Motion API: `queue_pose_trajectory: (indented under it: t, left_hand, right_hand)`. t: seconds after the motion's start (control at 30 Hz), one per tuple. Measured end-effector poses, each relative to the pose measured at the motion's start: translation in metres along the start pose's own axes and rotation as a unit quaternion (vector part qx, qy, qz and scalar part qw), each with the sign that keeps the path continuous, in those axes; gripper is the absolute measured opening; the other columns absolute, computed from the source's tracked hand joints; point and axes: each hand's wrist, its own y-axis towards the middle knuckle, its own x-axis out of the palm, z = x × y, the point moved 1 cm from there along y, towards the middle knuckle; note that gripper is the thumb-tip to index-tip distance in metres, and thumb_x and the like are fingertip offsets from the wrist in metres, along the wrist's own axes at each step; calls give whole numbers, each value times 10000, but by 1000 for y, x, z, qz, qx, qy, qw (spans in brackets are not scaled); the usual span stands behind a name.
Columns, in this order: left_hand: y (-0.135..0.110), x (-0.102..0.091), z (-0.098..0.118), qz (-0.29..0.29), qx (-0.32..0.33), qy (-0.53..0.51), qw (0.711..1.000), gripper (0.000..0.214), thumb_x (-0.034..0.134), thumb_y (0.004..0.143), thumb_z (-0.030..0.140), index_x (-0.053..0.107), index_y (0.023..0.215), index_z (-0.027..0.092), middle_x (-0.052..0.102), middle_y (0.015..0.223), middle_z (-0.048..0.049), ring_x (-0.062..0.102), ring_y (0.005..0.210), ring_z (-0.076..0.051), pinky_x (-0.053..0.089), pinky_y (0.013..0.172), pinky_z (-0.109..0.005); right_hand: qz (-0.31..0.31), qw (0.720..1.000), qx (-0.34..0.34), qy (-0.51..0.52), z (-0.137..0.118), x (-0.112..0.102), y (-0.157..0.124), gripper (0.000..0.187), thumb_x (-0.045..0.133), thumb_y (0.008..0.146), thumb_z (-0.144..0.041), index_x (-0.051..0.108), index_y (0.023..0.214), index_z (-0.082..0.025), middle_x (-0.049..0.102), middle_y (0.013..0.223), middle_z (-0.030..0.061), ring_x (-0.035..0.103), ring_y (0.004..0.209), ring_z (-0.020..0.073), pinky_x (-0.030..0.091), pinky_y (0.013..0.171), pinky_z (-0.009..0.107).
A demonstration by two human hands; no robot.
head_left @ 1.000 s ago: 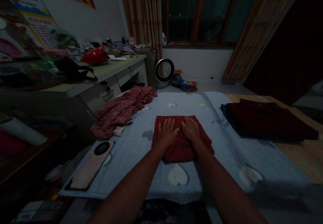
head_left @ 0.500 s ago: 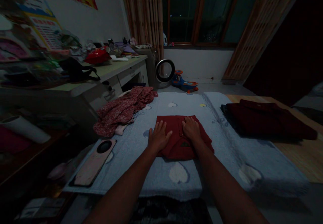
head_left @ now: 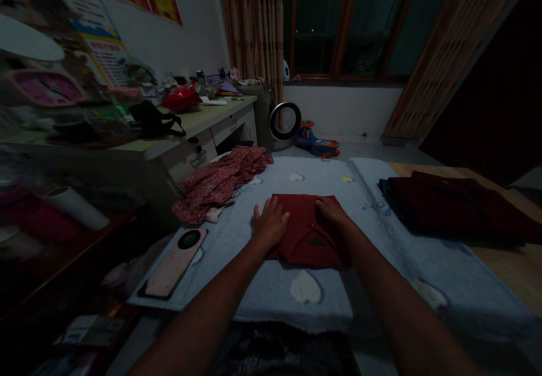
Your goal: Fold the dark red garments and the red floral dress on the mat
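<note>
A dark red buttoned shirt (head_left: 298, 223), folded into a flat rectangle, lies in front of me on a light blue, heart-patterned cloth (head_left: 254, 291). My left hand (head_left: 270, 222) rests over the shirt's left side, fingers spread and nothing held. Along the upper right part of the shirt lies my right hand (head_left: 333, 211), its fingers slightly bent and touching the fabric by the button strip. The shirt's right edge is partly hidden under my right hand and forearm. A small label shows below the buttons.
A pinkish phone (head_left: 173, 266) lies at the cloth's left edge, below a crumpled red patterned garment (head_left: 215, 184). Folded dark red clothes (head_left: 461, 206) are stacked at the right. A cluttered desk (head_left: 203, 122) stands left; a blue ride-on toy (head_left: 315, 141) sits on the floor behind.
The view has turned slightly left, shifting the scene rightward. My right hand has moved towards the shirt's right edge with its fingers more bent; my left hand remains at the left side.
</note>
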Motion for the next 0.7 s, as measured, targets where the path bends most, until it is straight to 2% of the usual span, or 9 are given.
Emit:
queue_pose_trajectory:
  t: [0.1, 0.2, 0.27, 0.33, 0.47, 0.6, 0.7]
  left_hand:
    - [17, 0, 26, 15, 74, -26, 997, 529, 242, 1022, 385, 388, 1505, 226, 256, 1633, -49, 189, 1513, -232, 182, 1221, -499]
    - [23, 13, 41, -44, 127, -47, 990, 546, 281, 1012, 365, 297, 1548, 259, 242, 1638, -18, 179, 1515, -214, 213, 1218, -468]
    - [22, 22, 42, -66, 130, -48, 988, 557, 290, 1010, 381, 276, 1555, 264, 239, 1639, -18, 179, 1516, -217, 220, 1215, -474]
    - [19, 28, 40, -59, 128, -45, 989, 559, 281, 1014, 396, 279, 1554, 254, 236, 1639, -26, 179, 1516, -219, 214, 1217, -471]
    - [16, 29, 36, -46, 127, -41, 990, 565, 283, 1014, 409, 291, 1551, 232, 226, 1641, -37, 191, 1513, -225, 211, 1218, -461]
    - [15, 29, 36, -42, 124, -46, 990, 571, 277, 1016, 418, 272, 1557, 235, 213, 1645, -38, 175, 1517, -223, 207, 1217, -461]
    - [18, 29, 33, -55, 125, -59, 989, 567, 278, 1016, 436, 287, 1548, 238, 244, 1637, -39, 167, 1518, -223, 204, 1214, -463]
  right_hand:
    - [25, 999, -29, 1, -6, 2, -5, 410, 327, 988, -244, 596, 1279, -137, 626, 1322, 113, 560, 1186, 177, 366, 1016, 262]
    - [37, 998, -49, -15, -11, 14, -16, 444, 330, 1005, -282, 511, 1381, -129, 528, 1447, 130, 482, 1306, 199, 324, 1081, 308]
    - [30, 998, -33, -39, -8, 22, -20, 504, 334, 1015, -344, 435, 1456, -121, 439, 1525, 137, 382, 1403, 237, 278, 1130, 371]
    - [24, 998, -10, -63, -1, 24, -21, 586, 327, 1017, -437, 379, 1498, -107, 380, 1562, 146, 303, 1453, 274, 237, 1159, 424]
    - [5, 996, 20, -88, 20, 19, -20, 657, 294, 1012, -523, 365, 1512, -101, 325, 1593, 135, 231, 1486, 278, 216, 1175, 437]
    - [-11, 992, 82, -93, 42, 10, -24, 673, 264, 1011, -549, 296, 1546, -143, 240, 1628, 119, 250, 1479, 288, 235, 1162, 493]
    - [-10, 989, 103, -104, 59, -1, -35, 646, 283, 1005, -557, 349, 1520, -173, 317, 1598, 123, 279, 1462, 319, 248, 1139, 548]
